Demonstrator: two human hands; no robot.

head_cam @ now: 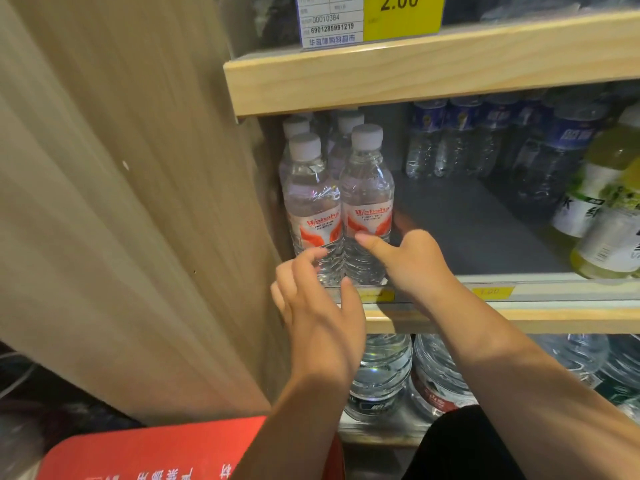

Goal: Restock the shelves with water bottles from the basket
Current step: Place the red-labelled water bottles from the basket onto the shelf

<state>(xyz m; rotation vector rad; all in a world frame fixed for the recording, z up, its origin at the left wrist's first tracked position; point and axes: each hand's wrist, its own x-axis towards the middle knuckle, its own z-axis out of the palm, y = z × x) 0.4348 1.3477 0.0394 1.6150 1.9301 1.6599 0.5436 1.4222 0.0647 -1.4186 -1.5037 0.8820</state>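
Several clear water bottles with white caps and red-and-white labels stand at the left end of the middle shelf (pixel 485 237). The front left bottle (pixel 311 202) and front right bottle (pixel 367 195) stand upright at the shelf's edge. My left hand (pixel 318 306) is in front of the left bottle's base, with its fingertips touching or almost touching it. My right hand (pixel 408 261) curls round the lower right side of the right bottle, thumb on its label. The red basket (pixel 156 452) shows at the bottom left.
A wooden side panel (pixel 138 202) closes the shelf on the left. Blue-labelled bottles (pixel 460 140) stand at the back, green drink bottles (pixel 606 202) at the right. Bare grey shelf floor lies between them. Large water jugs (pixel 381 375) fill the lower shelf. A yellow price tag (pixel 401 15) hangs above.
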